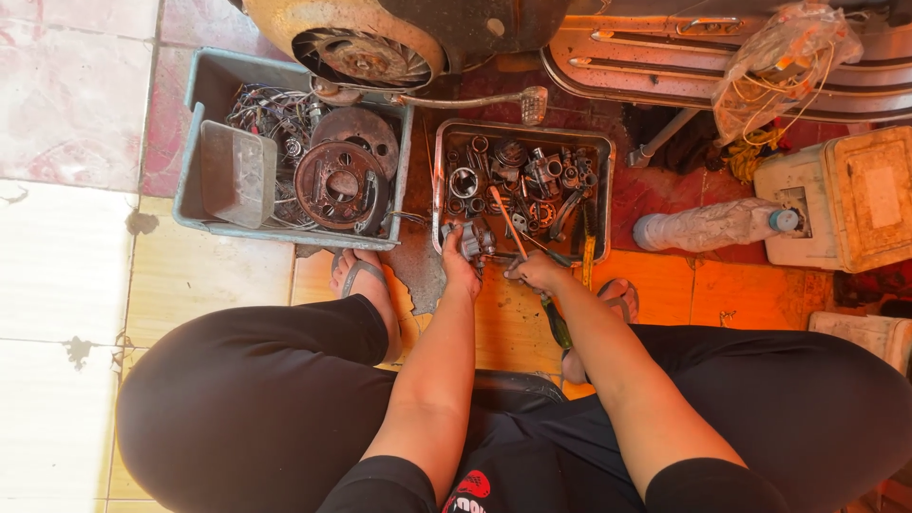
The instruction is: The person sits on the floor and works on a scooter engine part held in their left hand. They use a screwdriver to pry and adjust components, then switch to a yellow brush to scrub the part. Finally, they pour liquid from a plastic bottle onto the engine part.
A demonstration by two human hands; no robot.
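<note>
My two knees frame both hands: my left hand [460, 258] grips one small metal part [472, 241] at the tray [603, 180] edge; my right hand [538, 272] is closed around one screwdriver [513, 233]. One bin [204, 104] sits left.

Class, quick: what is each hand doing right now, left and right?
Left hand: closed on a small grey metal part at the metal tray.
Right hand: closed around a screwdriver.

Rust-brown discs [344, 169] in grey-blue crate [211, 81]
</note>
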